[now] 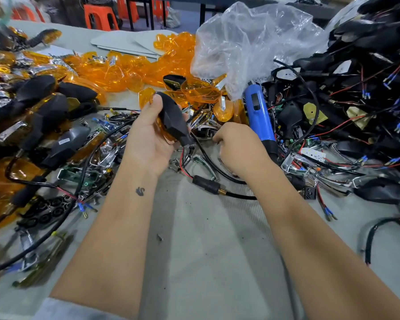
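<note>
My left hand (146, 135) grips a black turn-signal housing (173, 118) with an orange lens under it, held above the table's middle; a black cable and thin red wire hang from its lower end. My right hand (237, 146) is beside it, knuckles up, fingers curled down into small chrome parts (202, 125); whether it holds one is hidden. A blue electric screwdriver (259, 112) lies just right of that hand, tip toward me.
Orange lenses (125, 70) are heaped at the back centre. Assembled black-and-orange signals (39, 116) pile on the left. Black housings with wires (356, 100) fill the right. A clear plastic bag (247, 42) stands behind the screwdriver. Grey table (206, 250) lies near me.
</note>
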`<act>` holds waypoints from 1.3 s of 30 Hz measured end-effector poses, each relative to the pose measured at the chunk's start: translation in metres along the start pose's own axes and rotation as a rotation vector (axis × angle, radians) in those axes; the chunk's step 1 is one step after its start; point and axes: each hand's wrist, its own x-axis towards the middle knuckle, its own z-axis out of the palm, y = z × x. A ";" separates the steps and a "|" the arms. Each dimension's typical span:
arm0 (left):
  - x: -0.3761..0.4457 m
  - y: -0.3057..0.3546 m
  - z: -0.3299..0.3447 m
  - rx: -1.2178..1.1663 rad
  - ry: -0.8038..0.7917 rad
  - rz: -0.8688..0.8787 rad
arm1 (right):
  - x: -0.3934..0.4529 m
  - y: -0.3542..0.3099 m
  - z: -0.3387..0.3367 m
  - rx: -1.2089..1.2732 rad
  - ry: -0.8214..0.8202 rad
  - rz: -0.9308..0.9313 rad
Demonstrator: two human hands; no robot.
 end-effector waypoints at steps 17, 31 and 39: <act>-0.002 -0.012 0.013 0.083 -0.043 -0.069 | -0.023 0.002 0.000 0.556 0.411 -0.048; -0.013 -0.015 0.023 0.103 -0.091 -0.107 | -0.031 -0.014 -0.009 1.191 0.547 -0.042; -0.014 -0.016 0.023 0.075 -0.096 -0.120 | -0.033 -0.011 -0.009 1.295 0.522 -0.073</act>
